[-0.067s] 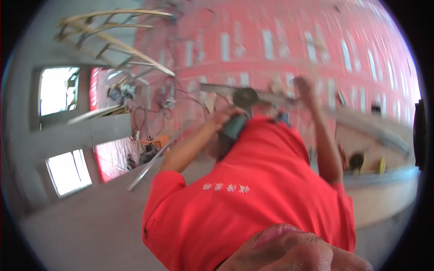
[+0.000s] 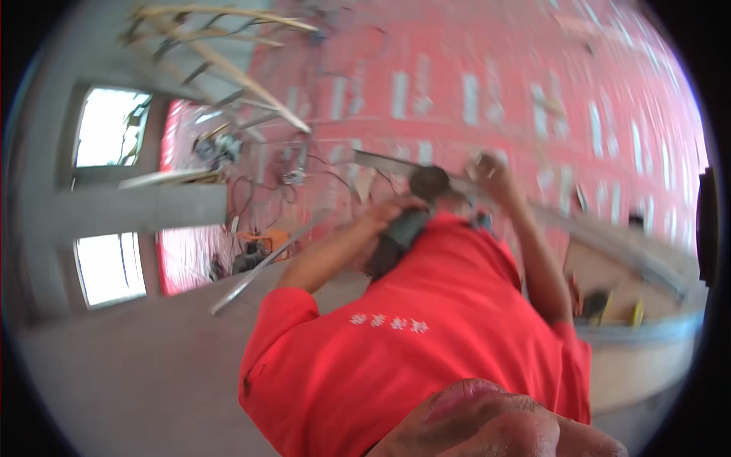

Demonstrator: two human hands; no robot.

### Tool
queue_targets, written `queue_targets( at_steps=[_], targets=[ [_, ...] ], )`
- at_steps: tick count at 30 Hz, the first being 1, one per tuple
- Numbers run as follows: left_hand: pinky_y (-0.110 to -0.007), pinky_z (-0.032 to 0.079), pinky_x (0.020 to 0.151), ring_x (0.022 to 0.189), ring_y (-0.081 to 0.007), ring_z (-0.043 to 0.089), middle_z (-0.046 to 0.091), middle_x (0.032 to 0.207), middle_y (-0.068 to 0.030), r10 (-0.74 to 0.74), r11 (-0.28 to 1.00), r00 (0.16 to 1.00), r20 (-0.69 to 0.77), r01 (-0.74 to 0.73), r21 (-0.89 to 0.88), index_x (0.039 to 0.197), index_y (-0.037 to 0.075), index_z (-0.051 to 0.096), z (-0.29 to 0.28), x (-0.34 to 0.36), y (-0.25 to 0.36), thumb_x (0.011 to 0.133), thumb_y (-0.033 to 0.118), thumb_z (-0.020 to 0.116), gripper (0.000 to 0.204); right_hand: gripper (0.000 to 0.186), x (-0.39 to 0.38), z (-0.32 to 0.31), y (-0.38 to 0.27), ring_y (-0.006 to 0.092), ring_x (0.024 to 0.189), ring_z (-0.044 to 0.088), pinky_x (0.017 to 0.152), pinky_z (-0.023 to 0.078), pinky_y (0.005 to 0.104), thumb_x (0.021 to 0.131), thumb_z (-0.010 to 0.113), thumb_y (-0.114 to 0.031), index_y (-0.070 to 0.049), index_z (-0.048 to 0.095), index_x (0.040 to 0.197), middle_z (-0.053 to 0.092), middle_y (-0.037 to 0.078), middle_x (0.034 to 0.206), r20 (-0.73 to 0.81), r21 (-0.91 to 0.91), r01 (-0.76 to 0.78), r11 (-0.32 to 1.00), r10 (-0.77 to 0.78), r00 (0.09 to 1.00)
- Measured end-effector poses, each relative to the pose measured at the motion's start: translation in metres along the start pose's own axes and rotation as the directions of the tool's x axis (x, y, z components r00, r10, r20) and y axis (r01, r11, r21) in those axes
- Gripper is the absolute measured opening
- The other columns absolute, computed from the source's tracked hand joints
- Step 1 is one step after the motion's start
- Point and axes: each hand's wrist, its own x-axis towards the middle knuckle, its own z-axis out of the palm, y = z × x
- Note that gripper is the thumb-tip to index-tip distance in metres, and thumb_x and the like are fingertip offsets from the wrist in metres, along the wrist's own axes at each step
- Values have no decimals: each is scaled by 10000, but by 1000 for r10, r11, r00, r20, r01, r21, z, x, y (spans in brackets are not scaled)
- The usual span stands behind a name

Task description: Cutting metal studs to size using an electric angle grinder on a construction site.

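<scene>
A blurred hand [image 2: 495, 426] fills the lower edge; which hand, and its grip, cannot be determined. Ahead, a co-worker in a red shirt [image 2: 411, 343] presses a dark handheld power tool [image 2: 400, 236] against a long grey metal rail [image 2: 609, 232] on the red-tiled wall [image 2: 533, 76].

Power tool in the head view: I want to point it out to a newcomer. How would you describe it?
Find the person in the red shirt in the middle, back to the camera, both arms raised toward the red wall. The dark power tool is gripped in the arm on the picture's left. It is the only tool held up, with its round head against the long grey rail.
</scene>
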Motion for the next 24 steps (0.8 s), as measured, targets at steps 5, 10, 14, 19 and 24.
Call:
queue_targets(
  at_steps=[5, 10, 14, 19, 24],
  targets=[
    [-300, 511, 818, 907, -160, 634, 645, 1072, -95, 371, 874, 925, 83, -318, -368, 1191, 26, 594, 28, 8, -11, 845, 340, 661, 472, 619, -18, 68, -93, 433, 1005, 584, 874, 451, 518, 815, 584, -552, -13, 558, 1119, 598, 287, 1062, 205, -431, 219, 875, -141, 968],
    [-305, 526, 778, 862, -174, 646, 659, 1009, -100, 260, 869, 966, 0, -234, -436, 1130, 24, 612, 30, 3, -18, 843, 297, 665, 400, 639, -9, 114, -109, 449, 1014, 585, 878, 461, 514, 746, 633, -559, -17, 594, 1083, 602, 292, 1062, 288, -539, 218, 814, -65, 955],
    [-309, 537, 746, 826, -185, 657, 670, 958, -103, 108, 830, 993, 39, -68, -554, 1082, 23, 627, 23, 6, -24, 842, 263, 669, 342, 509, -5, 102, -135, 381, 928, 636, 831, 479, 469, 745, 652, -470, -37, 645, 1013, 659, 225, 938, 429, -405, 314, 859, -125, 895],
    [-315, 552, 706, 781, -199, 669, 684, 895, -107, -140, 664, 964, 225, 260, -701, 1022, 21, 645, -2, 14, -27, 841, 221, 673, 271, 463, -2, 98, -121, 354, 855, 655, 789, 486, 447, 776, 646, -471, -40, 675, 942, 677, 189, 854, 343, -251, 295, 922, -200, 918],
    [-301, 551, 656, 721, -185, 663, 686, 846, -92, -142, 695, 971, 191, 235, -680, 968, 33, 651, 4, 24, -38, 833, 187, 672, 206, 481, -16, 110, -103, 353, 966, 627, 862, 475, 455, 778, 636, -470, -68, 652, 1042, 667, 166, 1017, 261, -377, 264, 888, -172, 950]
  ],
)
